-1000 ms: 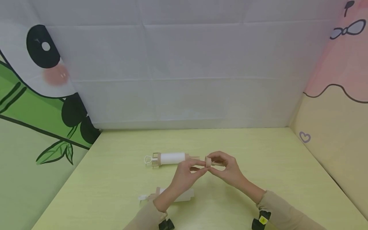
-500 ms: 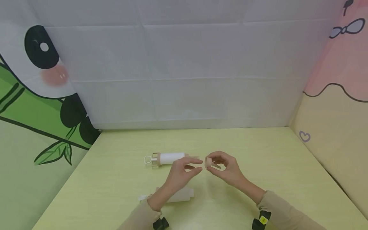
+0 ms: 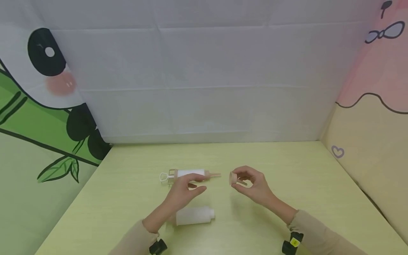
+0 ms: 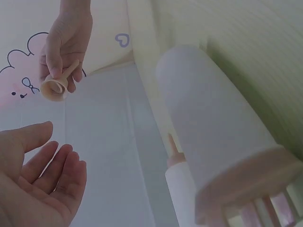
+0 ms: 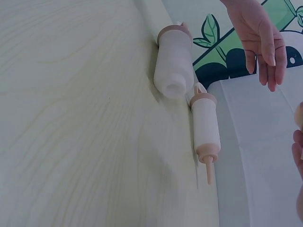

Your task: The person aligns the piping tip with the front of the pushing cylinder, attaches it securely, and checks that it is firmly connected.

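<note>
In the head view my right hand (image 3: 253, 186) pinches a beige nozzle cap (image 3: 233, 178), a wide ring with a thin spout; the left wrist view shows the hollow mouth of this nozzle cap (image 4: 56, 89). My left hand (image 3: 183, 193) is held with fingers spread and nothing in them, left of the cap and over the table. Beneath and in front of it lies a white plunger tube (image 3: 194, 216) with a bare threaded neck; the forearm hides its handle end. A second plunger tube (image 5: 206, 125), farther back, has its beige nozzle on.
The pale yellow table (image 3: 287, 159) ends at a white back wall (image 3: 204, 71). Printed side panels stand left and right, a panda and bamboo on the left panel (image 3: 57, 134). Both tubes lie on their sides, roughly parallel.
My left hand has let go of the nozzle cap and moved left, away from it. My right hand keeps the cap, moved very slightly right.
</note>
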Motion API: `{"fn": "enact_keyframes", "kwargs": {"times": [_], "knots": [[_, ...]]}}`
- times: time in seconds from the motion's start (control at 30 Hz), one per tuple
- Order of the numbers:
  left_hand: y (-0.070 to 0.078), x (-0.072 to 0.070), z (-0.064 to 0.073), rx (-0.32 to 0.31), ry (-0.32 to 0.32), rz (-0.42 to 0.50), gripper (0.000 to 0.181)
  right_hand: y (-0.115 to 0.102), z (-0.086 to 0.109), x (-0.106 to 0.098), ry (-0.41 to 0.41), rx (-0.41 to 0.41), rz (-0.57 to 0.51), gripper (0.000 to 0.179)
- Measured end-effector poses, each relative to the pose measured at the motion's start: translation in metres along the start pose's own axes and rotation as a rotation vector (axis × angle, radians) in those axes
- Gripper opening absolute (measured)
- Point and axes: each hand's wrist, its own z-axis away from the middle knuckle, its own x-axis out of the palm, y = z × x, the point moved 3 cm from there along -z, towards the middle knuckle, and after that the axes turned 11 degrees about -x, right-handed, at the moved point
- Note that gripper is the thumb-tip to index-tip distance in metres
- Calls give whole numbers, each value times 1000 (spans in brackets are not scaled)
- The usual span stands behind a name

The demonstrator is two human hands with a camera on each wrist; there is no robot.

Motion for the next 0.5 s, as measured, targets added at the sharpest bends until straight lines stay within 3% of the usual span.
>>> {"fn": "enact_keyframes", "kwargs": {"times": [0.23, 0.5], "knots": [[-14, -16, 6, -20, 4, -94, 26, -2, 1, -3, 6, 37, 13, 36], [-36, -21, 14, -79, -76, -223, 30, 4, 4, -10, -2, 50, 51, 34]]}}
